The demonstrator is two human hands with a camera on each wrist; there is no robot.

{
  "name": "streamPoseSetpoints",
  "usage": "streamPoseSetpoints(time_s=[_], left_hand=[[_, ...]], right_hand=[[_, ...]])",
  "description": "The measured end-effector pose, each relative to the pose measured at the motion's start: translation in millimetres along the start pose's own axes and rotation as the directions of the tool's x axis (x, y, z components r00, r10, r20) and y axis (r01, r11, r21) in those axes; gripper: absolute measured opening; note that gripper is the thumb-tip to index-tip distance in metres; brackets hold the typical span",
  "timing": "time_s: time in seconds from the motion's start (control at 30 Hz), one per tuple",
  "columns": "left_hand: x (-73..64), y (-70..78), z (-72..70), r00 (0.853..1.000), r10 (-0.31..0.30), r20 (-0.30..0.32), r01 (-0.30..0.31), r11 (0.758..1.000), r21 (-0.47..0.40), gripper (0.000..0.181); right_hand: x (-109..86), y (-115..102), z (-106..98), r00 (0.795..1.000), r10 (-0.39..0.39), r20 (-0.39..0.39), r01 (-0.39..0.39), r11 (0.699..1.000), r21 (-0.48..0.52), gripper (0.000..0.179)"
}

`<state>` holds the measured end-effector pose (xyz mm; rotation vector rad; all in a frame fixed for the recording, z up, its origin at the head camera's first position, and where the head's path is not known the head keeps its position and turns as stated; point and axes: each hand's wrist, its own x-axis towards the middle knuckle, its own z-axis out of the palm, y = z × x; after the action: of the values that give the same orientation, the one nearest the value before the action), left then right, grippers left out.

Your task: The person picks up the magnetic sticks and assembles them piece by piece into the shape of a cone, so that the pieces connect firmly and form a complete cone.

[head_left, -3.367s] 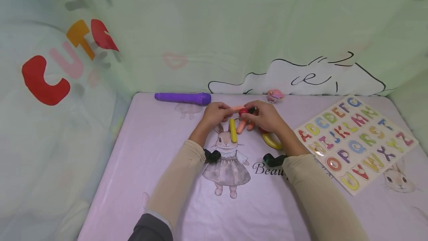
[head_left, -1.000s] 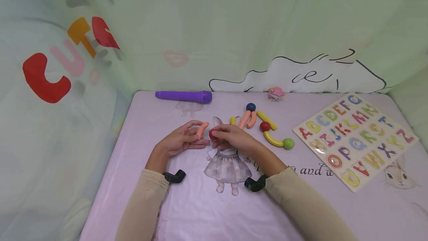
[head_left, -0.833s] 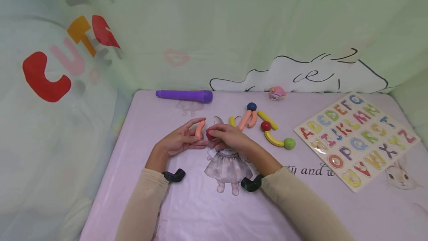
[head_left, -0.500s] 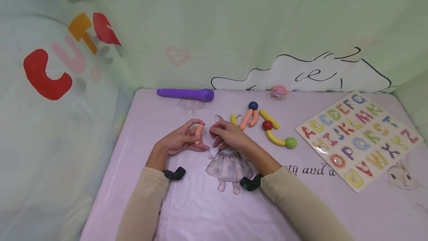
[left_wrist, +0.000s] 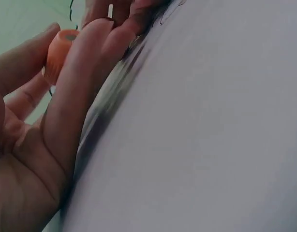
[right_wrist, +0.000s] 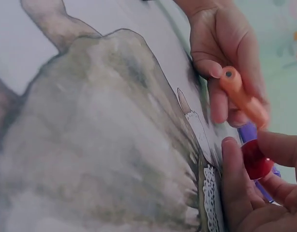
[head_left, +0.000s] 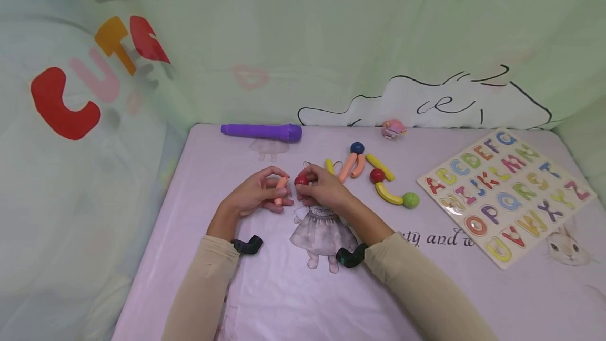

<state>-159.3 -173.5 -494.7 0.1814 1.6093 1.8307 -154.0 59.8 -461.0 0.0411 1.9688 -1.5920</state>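
My left hand (head_left: 251, 193) pinches a short orange magnetic rod (head_left: 281, 190) between thumb and fingers. In the right wrist view a small dark dot shows on the end of that rod (right_wrist: 243, 96). Facing it, my right hand (head_left: 325, 189) pinches a red ball (head_left: 300, 179) between thumb and fingertips. A narrow gap separates ball and rod in the head view. Beyond the right hand lie a dark blue ball (head_left: 357, 148) touching two orange rods (head_left: 347, 167), and a second red ball (head_left: 377, 175) between a straight yellow rod (head_left: 380, 167) and a curved one (head_left: 388, 193).
A green ball (head_left: 411, 200) sits at the curved rod's end. Another yellow rod (head_left: 329, 166) is partly hidden behind my right hand. A purple toy microphone (head_left: 261, 132) and a small pink toy (head_left: 394, 129) lie along the back edge. An alphabet board (head_left: 506, 199) is at right.
Both hands have come nearer and leftward from the group of pieces, bringing the orange rod and red ball. Over the last second the rod has turned slightly in the left fingers.
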Motion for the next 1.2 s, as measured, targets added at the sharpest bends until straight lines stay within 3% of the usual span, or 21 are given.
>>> streamPoseSetpoints(time_s=[0.17, 0.37, 0.47, 0.6, 0.8, 0.93, 1.2], left_hand=[[2.3, 1.0, 0.1, 0.996, -0.011, -0.091, 0.019, 0.995, 0.094, 0.031], [0.3, 7.1, 3.2, 0.994, 0.046, -0.099, -0.031, 0.988, 0.153, 0.024], [-0.7, 10.3, 5.5, 0.987, 0.095, -0.129, -0.06, 0.966, 0.252, 0.022], [-2.0, 11.1, 7.5, 0.981, 0.088, -0.17, -0.022, 0.933, 0.358, 0.026], [-0.9, 8.0, 11.7, 0.988, -0.001, -0.156, 0.048, 0.953, 0.299, 0.033], [0.7, 6.5, 13.1, 0.989, -0.007, -0.147, 0.046, 0.964, 0.263, 0.027], [2.1, 5.0, 12.9, 0.987, -0.008, -0.158, 0.052, 0.959, 0.277, 0.025]], right_hand=[[-3.6, 1.7, -3.3, 0.999, -0.012, 0.046, 0.011, 1.0, 0.026, 0.04], [-4.3, 2.2, -5.5, 0.996, -0.043, 0.079, 0.04, 0.999, 0.034, 0.042], [-3.9, 2.6, -5.8, 0.996, -0.046, 0.082, 0.043, 0.998, 0.038, 0.043], [-2.7, 3.9, -6.1, 0.996, -0.028, 0.08, 0.024, 0.999, 0.049, 0.045], [-1.6, 4.5, -3.5, 0.998, -0.001, 0.064, -0.006, 0.995, 0.103, 0.039], [-1.8, 4.5, -2.8, 0.998, 0.001, 0.055, -0.006, 0.996, 0.092, 0.034], [-1.1, 4.0, -0.3, 1.0, 0.013, 0.026, -0.015, 0.998, 0.059, 0.034]])
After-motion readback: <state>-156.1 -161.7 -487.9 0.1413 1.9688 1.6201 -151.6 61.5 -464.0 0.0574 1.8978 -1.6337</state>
